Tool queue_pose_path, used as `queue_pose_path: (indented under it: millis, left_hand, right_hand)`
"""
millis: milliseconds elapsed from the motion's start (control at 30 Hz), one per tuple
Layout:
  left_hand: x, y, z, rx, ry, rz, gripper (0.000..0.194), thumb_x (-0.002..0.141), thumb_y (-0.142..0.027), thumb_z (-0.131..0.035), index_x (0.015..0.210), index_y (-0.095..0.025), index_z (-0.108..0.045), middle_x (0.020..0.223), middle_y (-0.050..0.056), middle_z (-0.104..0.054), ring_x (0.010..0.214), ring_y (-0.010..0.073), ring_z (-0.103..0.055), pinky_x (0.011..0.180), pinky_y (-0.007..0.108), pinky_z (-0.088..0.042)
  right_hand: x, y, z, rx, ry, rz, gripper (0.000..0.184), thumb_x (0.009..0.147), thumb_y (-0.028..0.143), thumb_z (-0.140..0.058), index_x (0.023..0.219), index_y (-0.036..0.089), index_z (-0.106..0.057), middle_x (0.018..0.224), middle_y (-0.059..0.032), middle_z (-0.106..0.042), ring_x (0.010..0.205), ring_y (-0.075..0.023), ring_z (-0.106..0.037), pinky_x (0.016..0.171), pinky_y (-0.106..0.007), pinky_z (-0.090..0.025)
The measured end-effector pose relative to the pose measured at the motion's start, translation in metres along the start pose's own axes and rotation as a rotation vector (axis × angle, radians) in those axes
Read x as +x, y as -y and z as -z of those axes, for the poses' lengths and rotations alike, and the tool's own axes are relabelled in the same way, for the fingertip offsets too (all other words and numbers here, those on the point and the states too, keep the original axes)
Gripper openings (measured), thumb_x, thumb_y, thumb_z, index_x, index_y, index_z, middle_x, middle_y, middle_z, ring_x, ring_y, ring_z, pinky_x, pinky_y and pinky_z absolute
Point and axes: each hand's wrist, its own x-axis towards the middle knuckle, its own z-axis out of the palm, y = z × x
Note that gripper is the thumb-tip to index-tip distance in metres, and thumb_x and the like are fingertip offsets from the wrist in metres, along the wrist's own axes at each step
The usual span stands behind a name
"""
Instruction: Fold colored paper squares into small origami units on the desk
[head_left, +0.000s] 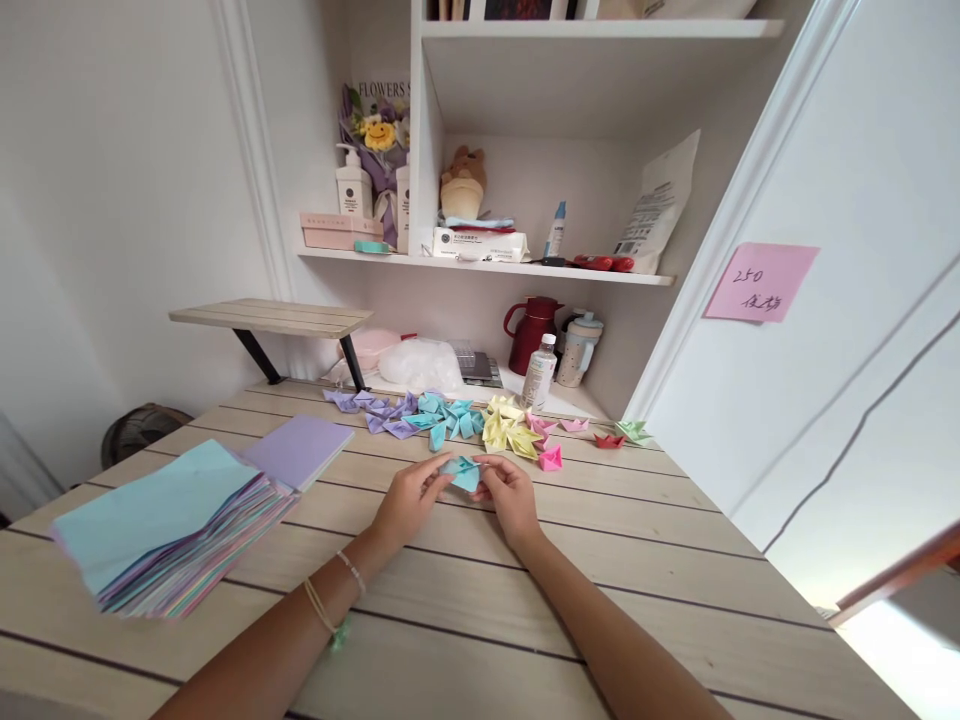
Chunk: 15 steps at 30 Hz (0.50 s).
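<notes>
Between my two hands is a small folded light-blue paper boat (466, 474), held just above the wooden table. My left hand (409, 497) pinches its left end between thumb and fingers. On the other side, my right hand (511, 497) grips the right end the same way. Just beyond the hands lie several folded paper boats in groups: purple ones (390, 412), blue ones (444, 415) and yellow ones (508, 428). Farther right are a bright pink boat (551, 458), a red boat (609, 441) and a green boat (634, 431).
A thick stack of coloured paper (172, 520) lies at the left, beside a purple paper pad (304, 448). Behind the boats stand a clear bottle (538, 375), a red jug (533, 335) and a light-blue-lidded cup (580, 350). A small raised wooden stand (274, 317) is at the back left.
</notes>
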Motion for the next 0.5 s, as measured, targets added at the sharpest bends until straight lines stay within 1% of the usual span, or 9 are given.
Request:
queue_pose_path:
  millis: [100,200,267,333,400,500]
  left_hand:
    - [0.002,0.000,-0.001,-0.184,0.030,0.079,0.038,0.081,-0.034,-0.051,0.113,-0.017,-0.059,0.086,0.006,-0.069,0.061,0.0145,-0.061,0.062,0.025,-0.049]
    - [0.003,0.002,-0.003,-0.362,0.036,0.187,0.042,0.080,-0.038,-0.050,0.115,-0.015,-0.058,0.082,0.007,-0.069,0.066,0.0167,-0.063,0.063,0.028,-0.051]
    - [0.004,0.005,-0.004,-0.416,0.040,0.237,0.042,0.080,-0.038,-0.051,0.113,-0.014,-0.059,0.081,0.007,-0.069,0.067,0.0170,-0.063,0.064,0.028,-0.052]
    - [0.004,0.008,-0.006,-0.439,0.043,0.257,0.044,0.077,-0.036,-0.056,0.113,-0.013,-0.058,0.080,0.007,-0.068,0.065,0.0161,-0.063,0.064,0.028,-0.052]
    - [0.005,0.010,-0.006,-0.463,0.042,0.254,0.050,0.073,-0.034,-0.061,0.117,-0.013,-0.054,0.077,0.006,-0.068,0.062,0.0148,-0.062,0.062,0.027,-0.052]
    - [0.005,0.012,-0.006,-0.481,0.035,0.261,0.064,0.071,-0.033,-0.063,0.127,-0.015,-0.040,0.069,0.002,-0.065,0.055,0.0139,-0.062,0.056,0.026,-0.052]
  right_hand:
    - [0.002,0.000,0.001,0.051,0.062,-0.041,0.028,0.066,0.037,-0.062,0.085,0.016,-0.063,0.059,-0.0002,-0.061,0.049,-0.0137,-0.057,0.049,-0.027,-0.051]
    - [0.002,-0.001,0.000,0.049,0.118,-0.037,0.025,0.066,0.036,-0.063,0.083,0.017,-0.063,0.065,-0.0010,-0.062,0.058,-0.0149,-0.058,0.052,-0.027,-0.052]
    - [0.002,-0.003,-0.001,0.043,0.139,-0.037,0.025,0.068,0.039,-0.063,0.081,0.017,-0.063,0.067,-0.0017,-0.062,0.063,-0.0160,-0.059,0.055,-0.028,-0.052]
    - [0.002,-0.004,0.000,0.027,0.155,-0.044,0.026,0.068,0.040,-0.064,0.079,0.017,-0.062,0.067,-0.0017,-0.061,0.062,-0.0158,-0.059,0.056,-0.029,-0.052]
    - [0.002,-0.006,0.000,0.008,0.167,-0.042,0.027,0.065,0.039,-0.068,0.079,0.017,-0.060,0.066,-0.0005,-0.060,0.056,-0.0138,-0.058,0.057,-0.029,-0.052]
    - [0.002,-0.005,-0.001,0.023,0.166,-0.033,0.031,0.061,0.035,-0.072,0.083,0.019,-0.056,0.066,0.0022,-0.057,0.052,-0.0112,-0.056,0.056,-0.028,-0.051]
